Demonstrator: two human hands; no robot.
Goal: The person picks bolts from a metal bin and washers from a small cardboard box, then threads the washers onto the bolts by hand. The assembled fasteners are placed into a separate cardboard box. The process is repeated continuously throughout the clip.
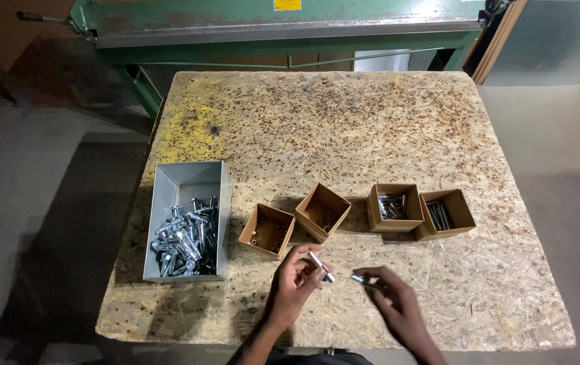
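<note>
My left hand (292,282) holds a short silver bolt (321,266) between thumb and fingers, just above the chipboard table (344,128). My right hand (392,297) pinches a second small silver metal piece (358,278) at its fingertips, close to the first. Both hands hover near the table's front edge, below a row of small cardboard boxes. The nearest box (267,230) lies just up and left of my left hand.
A grey metal tray (189,181) at the left holds several shiny bolts (187,238). Another cardboard box (322,211) sits mid-row; two more (394,207) (447,213) at the right hold dark metal parts. A green machine (290,27) stands behind the table.
</note>
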